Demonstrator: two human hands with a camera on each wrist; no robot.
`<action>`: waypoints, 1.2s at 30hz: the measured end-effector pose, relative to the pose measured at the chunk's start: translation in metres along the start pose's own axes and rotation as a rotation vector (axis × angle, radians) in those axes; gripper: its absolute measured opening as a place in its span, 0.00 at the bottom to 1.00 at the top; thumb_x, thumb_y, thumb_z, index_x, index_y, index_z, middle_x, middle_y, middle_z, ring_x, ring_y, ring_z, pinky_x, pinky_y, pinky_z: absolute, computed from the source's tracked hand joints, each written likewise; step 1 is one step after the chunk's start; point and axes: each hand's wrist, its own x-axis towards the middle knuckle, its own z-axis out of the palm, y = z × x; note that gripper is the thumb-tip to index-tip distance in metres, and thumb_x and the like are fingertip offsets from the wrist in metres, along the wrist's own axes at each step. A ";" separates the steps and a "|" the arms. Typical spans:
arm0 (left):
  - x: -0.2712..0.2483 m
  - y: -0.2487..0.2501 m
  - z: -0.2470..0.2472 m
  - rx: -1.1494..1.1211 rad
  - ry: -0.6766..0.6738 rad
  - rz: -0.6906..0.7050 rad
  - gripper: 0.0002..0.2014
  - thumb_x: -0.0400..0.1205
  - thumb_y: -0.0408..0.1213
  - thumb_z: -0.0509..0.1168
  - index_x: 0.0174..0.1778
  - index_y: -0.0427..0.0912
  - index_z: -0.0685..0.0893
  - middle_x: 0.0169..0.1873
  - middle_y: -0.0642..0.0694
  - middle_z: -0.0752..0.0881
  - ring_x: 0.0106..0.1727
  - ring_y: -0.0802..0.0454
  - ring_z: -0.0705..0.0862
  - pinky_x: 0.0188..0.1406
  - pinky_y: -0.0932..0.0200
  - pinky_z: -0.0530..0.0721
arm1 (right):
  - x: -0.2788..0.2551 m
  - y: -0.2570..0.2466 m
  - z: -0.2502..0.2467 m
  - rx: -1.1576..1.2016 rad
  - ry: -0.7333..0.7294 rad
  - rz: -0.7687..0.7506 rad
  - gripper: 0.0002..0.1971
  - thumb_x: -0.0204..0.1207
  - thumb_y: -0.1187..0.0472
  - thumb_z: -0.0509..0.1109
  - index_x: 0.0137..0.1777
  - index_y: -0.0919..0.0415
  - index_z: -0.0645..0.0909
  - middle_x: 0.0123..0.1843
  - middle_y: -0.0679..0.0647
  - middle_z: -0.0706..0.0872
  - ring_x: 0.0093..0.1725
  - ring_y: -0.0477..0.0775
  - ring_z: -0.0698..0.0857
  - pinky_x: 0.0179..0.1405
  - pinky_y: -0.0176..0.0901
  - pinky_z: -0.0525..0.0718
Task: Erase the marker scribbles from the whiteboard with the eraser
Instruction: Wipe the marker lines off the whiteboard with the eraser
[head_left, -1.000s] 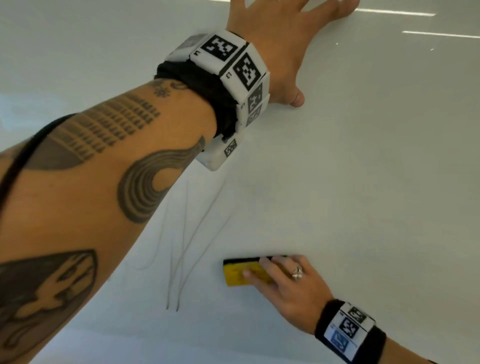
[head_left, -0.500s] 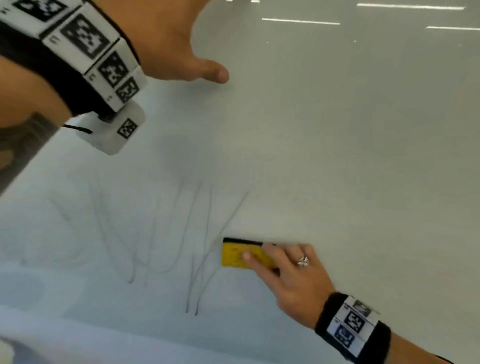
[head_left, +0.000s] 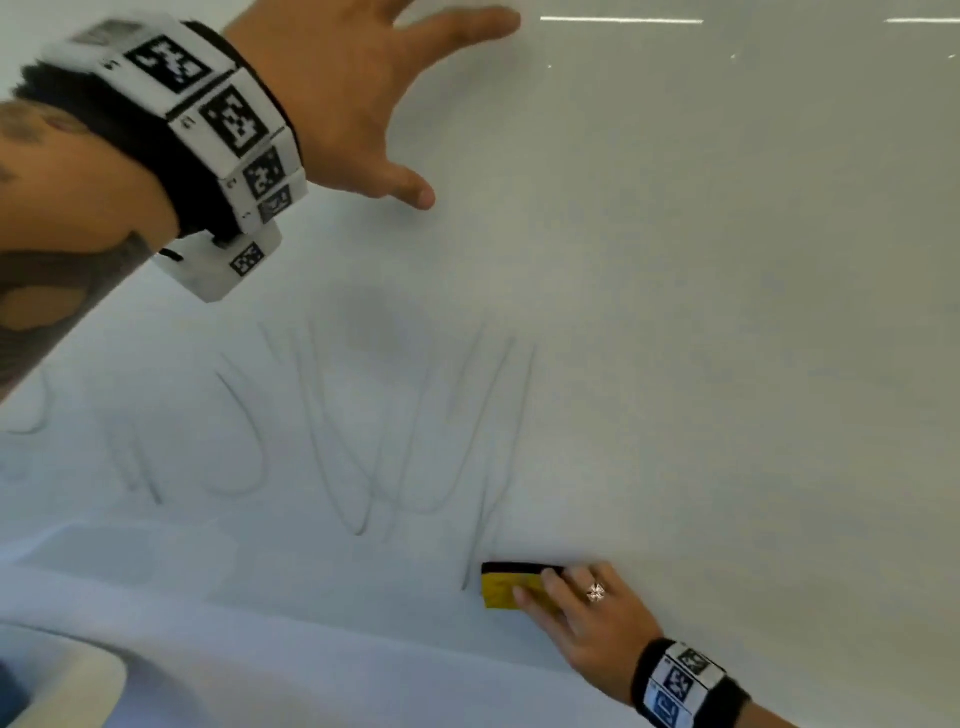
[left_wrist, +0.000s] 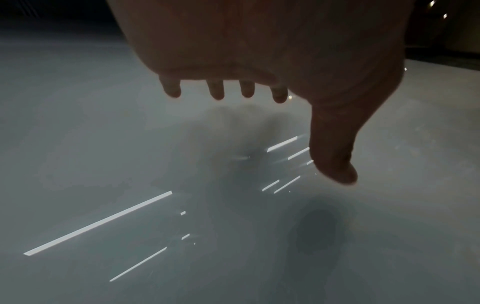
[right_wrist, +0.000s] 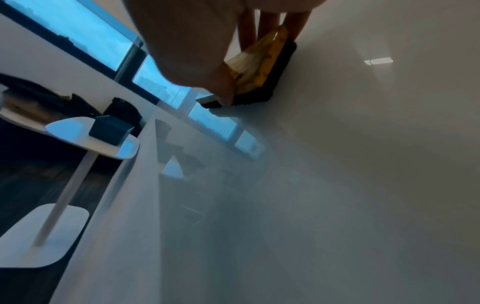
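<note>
Nearest, the right hand (head_left: 587, 618) grips the yellow eraser (head_left: 506, 587), black felt flat against the whiteboard (head_left: 727, 364), its long axis running left-right with the free end pointing left, just touching the lower right tail of the grey scribbles (head_left: 405, 441). Farther up, the left hand (head_left: 353, 88) lies spread with fingers straight on the board, holding nothing. Compared with a second ago, more scribbles show, and the eraser sits lower right in view.
</note>
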 end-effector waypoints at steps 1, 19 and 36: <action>-0.001 -0.001 0.005 0.058 0.009 0.064 0.60 0.62 0.63 0.79 0.86 0.65 0.49 0.85 0.43 0.60 0.83 0.35 0.63 0.74 0.28 0.69 | 0.001 -0.005 0.002 0.006 0.003 -0.020 0.19 0.87 0.65 0.57 0.72 0.55 0.83 0.54 0.61 0.88 0.43 0.63 0.85 0.45 0.54 0.77; 0.001 -0.017 0.027 0.002 0.028 0.073 0.62 0.60 0.55 0.84 0.84 0.68 0.49 0.84 0.44 0.61 0.81 0.34 0.65 0.68 0.29 0.74 | 0.036 -0.044 0.021 -0.039 0.110 0.137 0.19 0.83 0.67 0.62 0.71 0.56 0.84 0.54 0.64 0.81 0.42 0.63 0.78 0.41 0.56 0.83; 0.001 -0.016 0.029 -0.205 -0.128 -0.015 0.54 0.68 0.54 0.80 0.85 0.64 0.53 0.73 0.40 0.77 0.65 0.32 0.80 0.57 0.34 0.82 | 0.118 -0.013 -0.022 0.001 0.326 0.282 0.21 0.76 0.68 0.72 0.69 0.58 0.87 0.51 0.66 0.87 0.39 0.63 0.80 0.42 0.54 0.74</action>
